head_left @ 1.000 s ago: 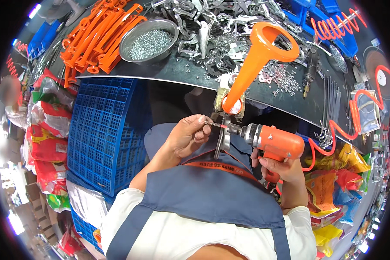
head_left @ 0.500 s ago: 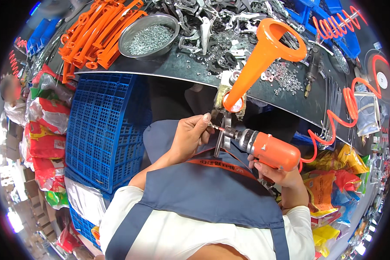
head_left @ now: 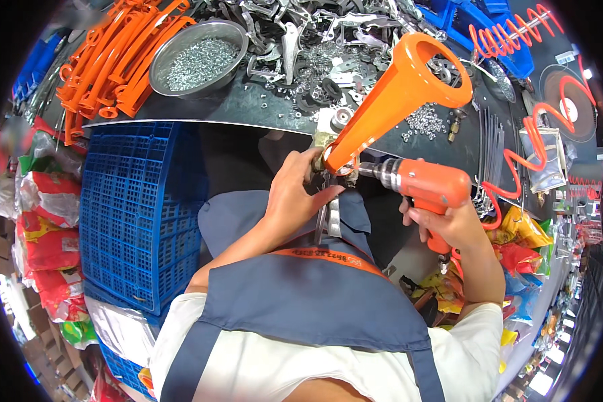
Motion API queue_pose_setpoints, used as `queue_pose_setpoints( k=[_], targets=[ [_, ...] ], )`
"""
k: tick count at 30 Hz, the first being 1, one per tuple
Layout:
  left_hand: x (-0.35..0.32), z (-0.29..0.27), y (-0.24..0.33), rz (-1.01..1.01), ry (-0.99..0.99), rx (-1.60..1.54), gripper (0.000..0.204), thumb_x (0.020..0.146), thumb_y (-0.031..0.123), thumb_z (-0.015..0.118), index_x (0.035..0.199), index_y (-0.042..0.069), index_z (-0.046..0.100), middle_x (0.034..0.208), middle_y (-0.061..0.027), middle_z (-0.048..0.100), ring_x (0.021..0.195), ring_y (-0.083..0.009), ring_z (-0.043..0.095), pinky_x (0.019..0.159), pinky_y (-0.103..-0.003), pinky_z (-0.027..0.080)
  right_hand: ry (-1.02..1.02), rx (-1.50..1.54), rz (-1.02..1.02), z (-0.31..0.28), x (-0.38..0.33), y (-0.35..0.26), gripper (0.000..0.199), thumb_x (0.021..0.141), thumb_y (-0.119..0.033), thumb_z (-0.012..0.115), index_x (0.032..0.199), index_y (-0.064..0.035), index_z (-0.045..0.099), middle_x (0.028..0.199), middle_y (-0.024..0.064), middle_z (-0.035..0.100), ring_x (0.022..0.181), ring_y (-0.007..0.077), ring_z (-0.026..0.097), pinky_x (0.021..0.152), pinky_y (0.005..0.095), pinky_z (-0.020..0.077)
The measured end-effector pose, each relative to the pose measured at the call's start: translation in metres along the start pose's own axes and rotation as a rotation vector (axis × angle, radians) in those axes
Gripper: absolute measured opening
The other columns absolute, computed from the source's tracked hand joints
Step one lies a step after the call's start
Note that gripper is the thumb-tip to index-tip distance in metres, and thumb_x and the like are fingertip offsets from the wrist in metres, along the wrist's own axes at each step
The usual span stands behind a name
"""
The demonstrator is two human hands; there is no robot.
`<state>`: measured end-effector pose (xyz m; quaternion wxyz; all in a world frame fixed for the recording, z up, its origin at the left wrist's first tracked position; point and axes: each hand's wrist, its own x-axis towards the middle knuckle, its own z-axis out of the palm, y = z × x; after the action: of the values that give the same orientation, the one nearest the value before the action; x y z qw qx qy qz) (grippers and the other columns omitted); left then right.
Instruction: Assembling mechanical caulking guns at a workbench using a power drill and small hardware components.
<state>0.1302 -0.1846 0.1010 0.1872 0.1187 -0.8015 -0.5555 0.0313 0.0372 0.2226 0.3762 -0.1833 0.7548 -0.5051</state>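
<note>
My right hand (head_left: 452, 224) is closed round the handle of an orange power screwdriver (head_left: 432, 182). Its metal nose points left and meets the joint at the lower end of a tapered orange part with a ring-shaped head (head_left: 378, 110). That lower end sits at a small fixture (head_left: 323, 139) on the bench edge. Below the joint hang silvery metal levers (head_left: 327, 218). My left hand (head_left: 291, 191) grips there from the left, its index finger against the fixture and its thumb over the levers. The other fingertips are hidden, as is the screwdriver's tip.
A steel bowl of small fasteners (head_left: 204, 60) stands beside piled orange parts (head_left: 117, 60) on the dark bench. Metal levers (head_left: 291, 50) and loose nuts (head_left: 425, 120) lie behind the fixture. Blue crates (head_left: 141, 214) rise at left; a coiled red hose (head_left: 532, 144) hangs at right.
The screwdriver has moved up to the joint. My left hand has gone from pinching a small piece at its tip to gripping around the levers. The view has shifted.
</note>
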Motion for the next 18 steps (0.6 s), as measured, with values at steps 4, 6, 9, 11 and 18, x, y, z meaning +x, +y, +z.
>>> queue_pose_setpoints(
  k=[4, 6, 9, 11, 18],
  targets=[
    [0.009, 0.006, -0.008, 0.192, 0.036, 0.096, 0.066, 0.062, 0.008, 0.083, 0.120, 0.004, 0.053, 0.083, -0.0050, 0.047, 0.072, -0.0176, 0.046, 0.066, -0.029, 0.042, -0.062, -0.060, 0.044, 0.000, 0.009, -0.017, 0.062, 0.079, 0.000, 0.066, 0.135, -0.0028, 0.039, 0.089, 0.0093, 0.062, 0.073, 0.0154, 0.064, 0.043, 0.0244, 0.0507],
    [0.008, 0.003, -0.011, 0.137, 0.008, 0.068, 0.067, 0.062, 0.007, 0.083, 0.121, 0.003, 0.053, 0.084, -0.0045, 0.048, 0.073, -0.0166, 0.046, 0.067, -0.028, 0.042, -0.095, -0.053, 0.076, -0.002, 0.010, -0.024, 0.062, 0.079, 0.000, 0.066, 0.135, -0.0027, 0.039, 0.089, 0.0090, 0.062, 0.073, 0.0148, 0.063, 0.044, 0.0245, 0.0510],
    [0.006, -0.001, -0.010, 0.025, -0.025, 0.028, 0.064, 0.062, 0.005, 0.081, 0.120, 0.003, 0.053, 0.082, -0.0015, 0.047, 0.072, -0.0123, 0.043, 0.066, -0.025, 0.041, -0.132, -0.087, 0.099, -0.001, 0.009, -0.031, 0.059, 0.079, -0.001, 0.066, 0.132, -0.0024, 0.041, 0.089, 0.0081, 0.061, 0.073, 0.0136, 0.063, 0.046, 0.0246, 0.0516],
    [0.004, 0.000, -0.012, -0.052, -0.020, -0.067, 0.057, 0.064, 0.003, 0.080, 0.115, 0.004, 0.054, 0.079, 0.0013, 0.045, 0.069, -0.0083, 0.041, 0.063, -0.021, 0.039, -0.130, -0.125, 0.096, 0.001, 0.010, -0.029, 0.056, 0.079, -0.001, 0.066, 0.130, -0.0021, 0.043, 0.089, 0.0074, 0.061, 0.072, 0.0129, 0.062, 0.047, 0.0247, 0.0518],
    [-0.003, -0.005, -0.014, -0.051, -0.045, -0.141, 0.040, 0.073, 0.000, 0.074, 0.109, 0.002, 0.055, 0.076, 0.0035, 0.046, 0.062, -0.0039, 0.038, 0.056, -0.018, 0.034, -0.121, -0.228, 0.026, -0.002, 0.008, -0.030, 0.041, 0.080, -0.009, 0.067, 0.117, 0.0016, 0.053, 0.081, 0.0038, 0.062, 0.062, 0.0086, 0.059, 0.047, 0.0238, 0.0509]
  ],
)
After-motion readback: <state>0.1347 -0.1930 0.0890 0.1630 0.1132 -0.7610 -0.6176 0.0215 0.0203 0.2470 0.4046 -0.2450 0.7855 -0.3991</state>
